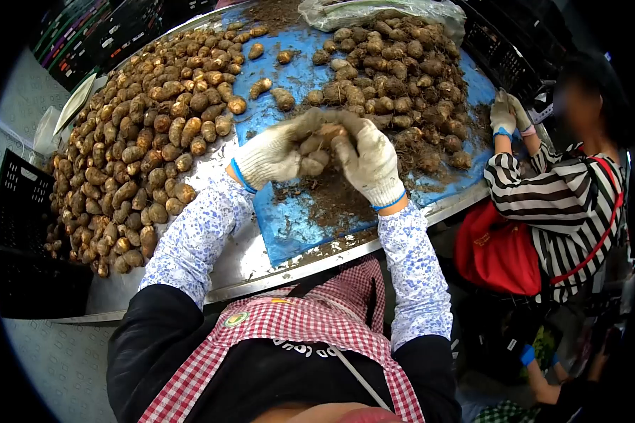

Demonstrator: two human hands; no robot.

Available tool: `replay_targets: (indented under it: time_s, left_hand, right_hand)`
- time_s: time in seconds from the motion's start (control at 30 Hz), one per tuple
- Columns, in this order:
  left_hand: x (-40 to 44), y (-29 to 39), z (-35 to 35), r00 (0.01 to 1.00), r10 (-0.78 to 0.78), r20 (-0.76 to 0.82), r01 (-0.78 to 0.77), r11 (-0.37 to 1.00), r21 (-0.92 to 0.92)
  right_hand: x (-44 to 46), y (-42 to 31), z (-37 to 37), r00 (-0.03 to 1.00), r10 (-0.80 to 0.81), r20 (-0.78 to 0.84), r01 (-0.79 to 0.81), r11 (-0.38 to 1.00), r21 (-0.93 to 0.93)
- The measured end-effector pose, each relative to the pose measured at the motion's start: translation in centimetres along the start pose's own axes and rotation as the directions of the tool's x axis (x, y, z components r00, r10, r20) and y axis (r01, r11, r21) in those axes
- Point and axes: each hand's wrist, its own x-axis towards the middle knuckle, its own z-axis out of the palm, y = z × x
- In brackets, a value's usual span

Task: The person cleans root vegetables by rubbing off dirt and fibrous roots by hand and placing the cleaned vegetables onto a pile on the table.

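The left hand [271, 153] and right hand [371, 156] curl half-closed around a root [333, 132] over the blue sheet [281, 236]; rubbing seems in hand, the next move calling for a steady turn.

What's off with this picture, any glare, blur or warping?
Head view: wide-lens distortion bows the table edge, and black fills the corners; head view: glare whitens patches of bare metal and glints off the blue sheet; head view: the left hand and right hand look smeared at the fingers, probably from motion, while the root vegetables look sharper.
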Motion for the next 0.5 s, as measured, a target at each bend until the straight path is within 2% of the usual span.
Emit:
replay_targets:
  time_s: [0.03,0.1,0.13,0.17,0.2,0.23,0.27,0.3,0.33,0.37,0.4,0.43,0.47,0.5]
  left_hand:
    - [0.1,-0.5,-0.9,0.985,-0.154,-0.083,0.146,0.985,-0.092]
    - [1.2,-2.2,-1.2,0.956,-0.165,-0.244,0.210,0.963,0.170]
    - [1.4,-2.6,3.2,0.689,0.138,-0.711,0.332,0.813,0.479]
    - [2.3,-2.9,2.2,0.819,0.266,-0.508,0.251,0.631,0.734]
    - [2.4,-3.7,1.7,0.817,0.390,-0.426,0.260,0.410,0.874]
    - [2.1,-3.6,3.5,0.816,0.488,-0.310,0.268,0.156,0.951]
    - [1.9,-3.6,4.6,0.816,0.553,-0.168,0.272,-0.110,0.956]
    - [1.9,-3.4,4.4,0.849,0.525,-0.054,0.186,-0.203,0.961]
    - [1.7,-3.0,4.0,0.872,0.486,0.061,0.096,-0.293,0.951]
    - [1.7,-2.7,3.4,0.883,0.436,0.172,0.005,-0.376,0.927]
    - [1.8,-2.5,2.6,0.884,0.422,0.202,-0.030,-0.378,0.925]
    - [2.1,-2.5,1.5,0.883,0.410,0.228,-0.065,-0.376,0.924]
    - [2.6,-2.7,1.1,0.884,0.447,0.140,-0.046,-0.215,0.975]
    - [3.1,-3.0,0.6,0.876,0.480,0.051,-0.032,-0.048,0.998]
  right_hand:
    - [-0.9,1.5,1.1,0.984,-0.157,-0.080,0.146,0.981,-0.125]
    - [-2.3,1.5,1.6,0.994,-0.103,-0.047,0.090,0.973,-0.211]
    - [-2.6,1.4,1.8,0.996,-0.078,-0.036,0.066,0.965,-0.254]
    - [-2.6,0.5,2.1,0.979,0.202,0.025,-0.182,0.924,-0.335]
    - [-1.9,-0.4,2.3,0.789,0.611,0.071,-0.563,0.764,-0.315]
    - [-2.4,0.0,2.9,0.836,0.541,-0.090,-0.548,0.830,-0.101]
    - [-3.2,0.9,3.7,0.836,0.481,-0.263,-0.471,0.876,0.105]
    - [-3.9,2.6,4.5,0.778,0.607,-0.161,-0.561,0.787,0.255]
    - [-3.3,0.4,3.6,0.434,0.891,0.130,-0.600,0.178,0.780]
    - [-3.8,1.4,3.0,0.474,0.812,0.339,-0.614,0.029,0.789]
    - [-4.9,3.3,2.0,0.504,0.686,0.525,-0.636,-0.117,0.762]
    - [-4.9,3.6,1.9,0.581,0.664,0.472,-0.655,0.036,0.755]
    - [-4.7,3.5,1.7,0.652,0.635,0.413,-0.650,0.189,0.736]
    - [-4.0,3.1,2.5,0.786,0.605,0.124,-0.550,0.595,0.586]
